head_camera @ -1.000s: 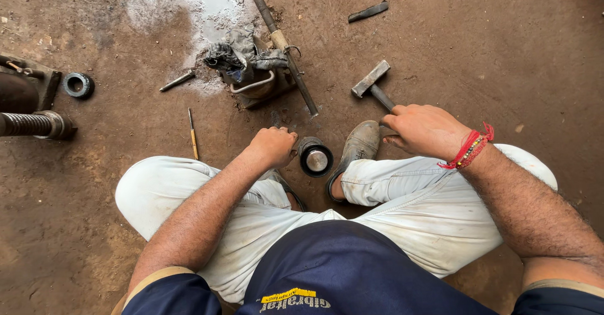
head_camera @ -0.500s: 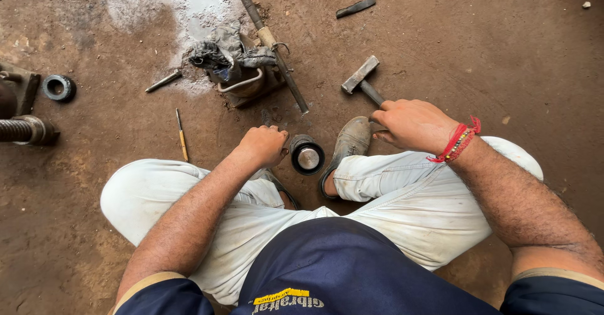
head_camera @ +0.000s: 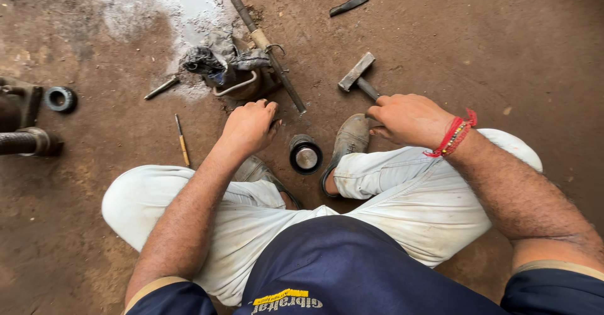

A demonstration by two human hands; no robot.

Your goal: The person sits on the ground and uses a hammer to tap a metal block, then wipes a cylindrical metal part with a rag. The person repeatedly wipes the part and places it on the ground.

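Head view: right hand (head_camera: 409,118) around hammer (head_camera: 360,78)

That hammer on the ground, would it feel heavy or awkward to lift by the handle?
Probably head-heavy: the hammer has a blocky metal head on a thin handle, so it would tend to droop forward. The right hand covers the handle's end. It looks stiff, and the flat-sided head seems unlikely to roll on the dirt floor.

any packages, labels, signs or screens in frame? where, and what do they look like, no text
No packages, signs or screens.
Printed patch: on the dark blue shirt at the bottom edge, small yellow slanted band with white lettering beneath, seen upside down.
Nothing else marked: right hand grips a bare metal hammer; left hand is beside a plain dark ring part.
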